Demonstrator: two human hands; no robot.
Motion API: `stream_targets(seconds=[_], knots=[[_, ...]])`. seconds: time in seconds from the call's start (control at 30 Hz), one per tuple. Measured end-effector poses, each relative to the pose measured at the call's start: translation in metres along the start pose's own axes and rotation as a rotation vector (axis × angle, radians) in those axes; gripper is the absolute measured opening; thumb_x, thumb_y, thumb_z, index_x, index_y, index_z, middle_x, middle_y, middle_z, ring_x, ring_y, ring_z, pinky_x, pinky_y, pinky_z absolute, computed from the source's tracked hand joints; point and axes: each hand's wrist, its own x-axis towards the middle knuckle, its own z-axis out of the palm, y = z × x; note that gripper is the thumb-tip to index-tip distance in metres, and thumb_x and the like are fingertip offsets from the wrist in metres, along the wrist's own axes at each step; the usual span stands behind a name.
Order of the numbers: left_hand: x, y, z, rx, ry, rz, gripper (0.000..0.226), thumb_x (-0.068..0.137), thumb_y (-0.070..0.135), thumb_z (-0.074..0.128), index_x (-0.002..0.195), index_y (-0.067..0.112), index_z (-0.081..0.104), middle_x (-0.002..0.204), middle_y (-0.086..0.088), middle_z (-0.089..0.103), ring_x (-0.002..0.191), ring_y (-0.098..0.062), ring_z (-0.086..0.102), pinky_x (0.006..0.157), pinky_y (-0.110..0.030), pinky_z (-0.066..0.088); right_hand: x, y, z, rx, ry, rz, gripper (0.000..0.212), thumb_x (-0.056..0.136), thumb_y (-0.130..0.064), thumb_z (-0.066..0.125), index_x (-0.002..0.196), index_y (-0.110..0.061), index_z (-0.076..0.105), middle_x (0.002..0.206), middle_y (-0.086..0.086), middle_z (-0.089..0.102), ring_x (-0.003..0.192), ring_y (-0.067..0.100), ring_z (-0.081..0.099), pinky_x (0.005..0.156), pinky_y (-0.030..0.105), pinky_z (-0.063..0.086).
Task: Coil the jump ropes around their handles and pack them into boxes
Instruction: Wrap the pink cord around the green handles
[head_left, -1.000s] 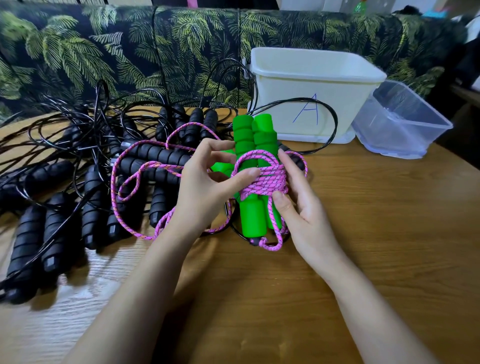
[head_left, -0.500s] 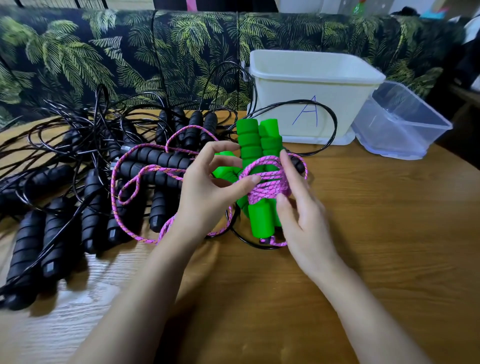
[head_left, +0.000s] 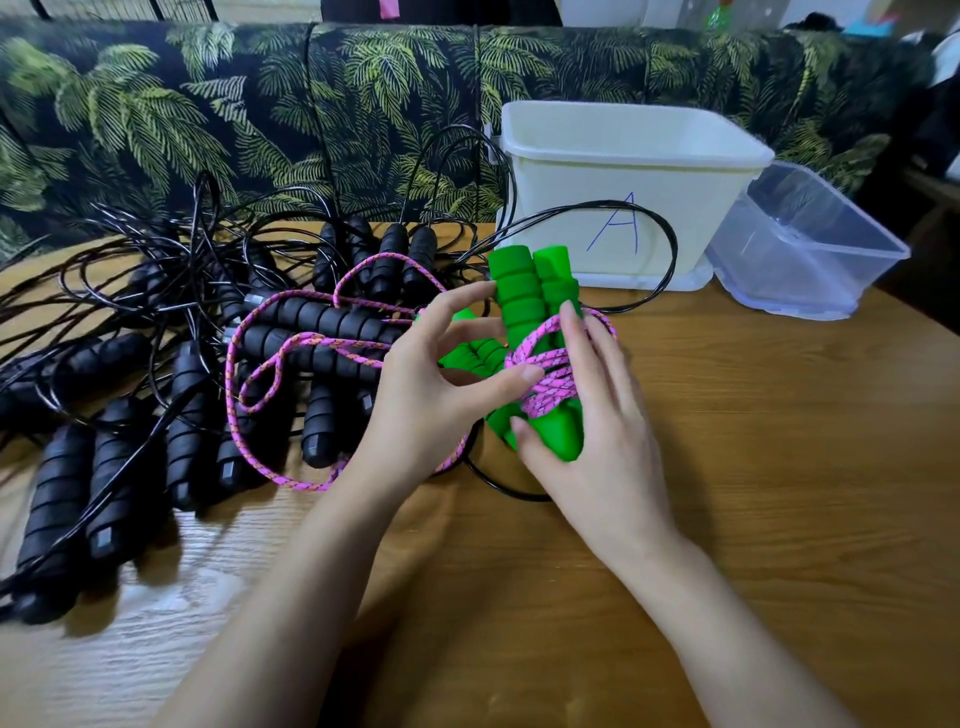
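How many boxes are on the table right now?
2. The white box, marked A, stands at the table's far edge; the clear box sits tilted just right of it. None appear hidden.

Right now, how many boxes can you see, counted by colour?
White box marked A: 1
Clear box: 1
Total: 2
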Motion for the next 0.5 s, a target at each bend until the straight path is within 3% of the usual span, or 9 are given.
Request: stream_targets(seconds=[0.1, 0.17, 0.23, 0.3, 0.4, 0.5], knots=[[0.0003, 0.0005, -0.0024, 0.021, -0.048, 0.009, 0.07, 0.07, 0.019, 0.085, 0.134, 0.016, 0.055, 0.106, -0.001, 0.071, 0.098, -0.004, 0.066, 0.066, -0.023, 0.055, 0.0, -0.0016, -0.0019, -0.12, -0.007, -0.022, 0.091, 0.081, -0.037, 0.068, 0.155, -0.038, 0.016, 0.162, -0.003, 0.024, 0.141, 0.024, 0.033, 0.087, 0.039, 0.053], [-0.0004, 0.002, -0.0013, 0.036, -0.052, 0.019, 0.071, 0.072, 0.014, 0.087, 0.135, 0.015, 0.055, 0.103, 0.004, 0.07, 0.081, 0.002, 0.063, 0.061, -0.015, 0.05, 0.0013, -0.0036, -0.003, -0.236, 0.003, -0.03, 0.092, 0.079, -0.043, 0.068, 0.155, -0.035, 0.018, 0.16, 0.0, 0.028, 0.138, 0.028, 0.038, 0.075, 0.04, 0.057], [-0.001, 0.0017, 0.0003, 0.025, -0.044, 0.037, 0.071, 0.071, 0.02, 0.087, 0.134, 0.017, 0.055, 0.102, 0.008, 0.07, 0.084, -0.001, 0.064, 0.062, -0.017, 0.051, 0.0019, -0.0052, -0.0045, -0.25, 0.017, -0.031, 0.094, 0.076, -0.045, 0.073, 0.155, -0.032, 0.023, 0.158, 0.002, 0.029, 0.138, 0.027, 0.041, 0.07, 0.039, 0.058], [-0.0012, 0.0003, 0.0009, 0.017, -0.047, 0.059, 0.073, 0.068, 0.029, 0.086, 0.134, 0.018, 0.055, 0.104, 0.007, 0.07, 0.093, -0.008, 0.065, 0.063, -0.018, 0.052, 0.0012, -0.0049, -0.0054, -0.214, 0.036, -0.055, 0.094, 0.075, -0.037, 0.078, 0.154, -0.03, 0.027, 0.157, 0.002, 0.03, 0.136, 0.026, 0.045, 0.07, 0.039, 0.059], [-0.0002, 0.0004, -0.0016, 0.016, -0.096, 0.079, 0.071, 0.072, 0.023, 0.084, 0.136, 0.016, 0.053, 0.109, 0.001, 0.068, 0.103, -0.012, 0.064, 0.063, -0.021, 0.055, 0.0009, -0.0027, -0.0046, -0.173, 0.056, -0.098, 0.089, 0.079, -0.025, 0.078, 0.153, -0.032, 0.028, 0.159, 0.003, 0.03, 0.136, 0.026, 0.047, 0.074, 0.039, 0.059], [0.0023, 0.0011, -0.0066, 0.027, -0.16, 0.096, 0.068, 0.076, 0.022, 0.08, 0.138, 0.026, 0.051, 0.116, -0.001, 0.064, 0.084, -0.015, 0.065, 0.063, -0.028, 0.057, 0.0005, -0.0013, -0.0034, -0.085, 0.067, -0.104, 0.082, 0.085, -0.022, 0.071, 0.153, -0.032, 0.027, 0.161, 0.003, 0.028, 0.139, 0.023, 0.043, 0.082, 0.037, 0.058]])
